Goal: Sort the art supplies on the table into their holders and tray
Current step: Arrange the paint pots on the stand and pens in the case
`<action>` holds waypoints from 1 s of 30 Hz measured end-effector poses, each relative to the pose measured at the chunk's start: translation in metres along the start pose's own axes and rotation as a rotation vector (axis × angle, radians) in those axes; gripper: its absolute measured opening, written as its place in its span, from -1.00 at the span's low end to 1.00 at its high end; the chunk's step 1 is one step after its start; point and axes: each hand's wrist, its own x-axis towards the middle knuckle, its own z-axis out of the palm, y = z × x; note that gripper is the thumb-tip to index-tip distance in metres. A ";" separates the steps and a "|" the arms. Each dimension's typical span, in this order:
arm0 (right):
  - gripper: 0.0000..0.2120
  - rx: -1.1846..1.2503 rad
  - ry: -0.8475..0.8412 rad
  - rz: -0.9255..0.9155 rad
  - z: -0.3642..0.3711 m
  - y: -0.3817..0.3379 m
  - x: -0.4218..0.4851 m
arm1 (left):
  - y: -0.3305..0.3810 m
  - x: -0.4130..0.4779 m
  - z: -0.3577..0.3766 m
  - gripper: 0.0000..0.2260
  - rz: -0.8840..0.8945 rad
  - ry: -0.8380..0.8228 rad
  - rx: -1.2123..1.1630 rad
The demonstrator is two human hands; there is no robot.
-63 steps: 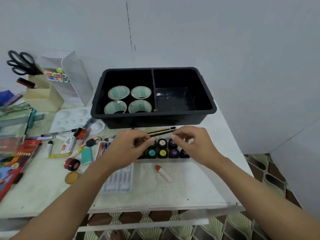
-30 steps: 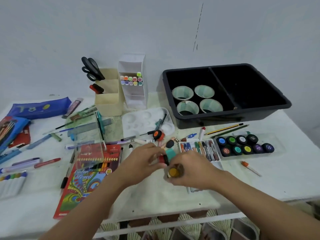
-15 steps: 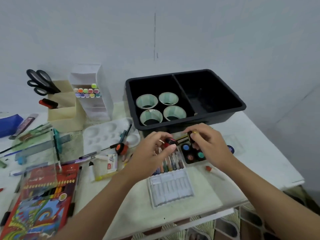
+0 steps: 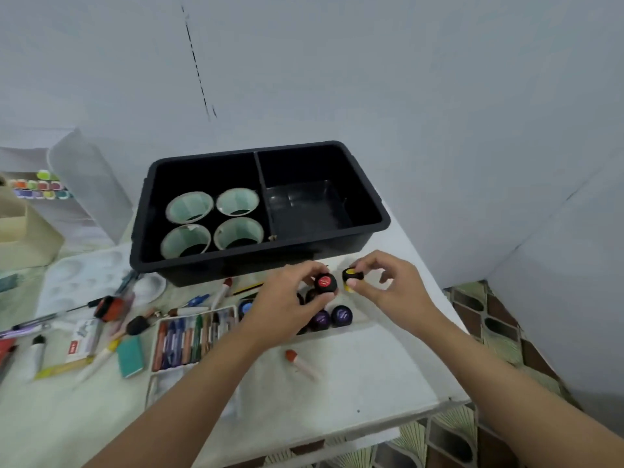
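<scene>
Four pale green paper cups (image 4: pixel 190 207) sit in one half of the black plastic two-compartment tray (image 4: pixel 216 266), just beyond both hands. Two purple-lidded paint pots (image 4: pixel 341 315) and one blue-lidded pot (image 4: pixel 245 307) show under the left hand (image 4: pixel 287 310); any others are hidden. Left hand's curled fingertips pinch a round black red-lidded pot (image 4: pixel 325 283); the right hand (image 4: pixel 388 287) pinches a yellow-lidded pot (image 4: pixel 352 275) just beside it.

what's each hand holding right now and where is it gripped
Left hand grips the red-lidded paint pot round its sides; right hand pinches the yellow-lidded paint pot by its sides.
</scene>
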 end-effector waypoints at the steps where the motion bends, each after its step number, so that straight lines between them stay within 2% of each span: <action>1: -0.84 -0.002 -0.013 -0.010 -0.003 0.007 0.001 | 0.001 0.004 0.007 -0.75 0.006 0.003 0.015; 9: -0.82 -0.160 -0.087 -0.306 -0.007 0.046 0.003 | -0.005 0.018 0.030 -0.70 -0.025 -0.068 0.074; 13: -0.84 -0.278 -0.109 -0.392 -0.008 0.058 0.005 | -0.008 0.019 0.033 -0.71 0.000 -0.079 0.131; 19: -0.86 -0.274 -0.083 -0.309 -0.003 0.057 0.002 | -0.018 0.015 0.037 -0.66 0.048 -0.068 0.343; 24: -0.89 -0.333 -0.228 -0.208 -0.011 0.043 0.022 | -0.019 0.015 0.038 -0.72 0.104 -0.084 0.400; 30: -0.86 -0.454 -0.349 -0.235 -0.019 0.033 0.026 | -0.019 0.021 0.040 -0.81 0.127 -0.126 0.447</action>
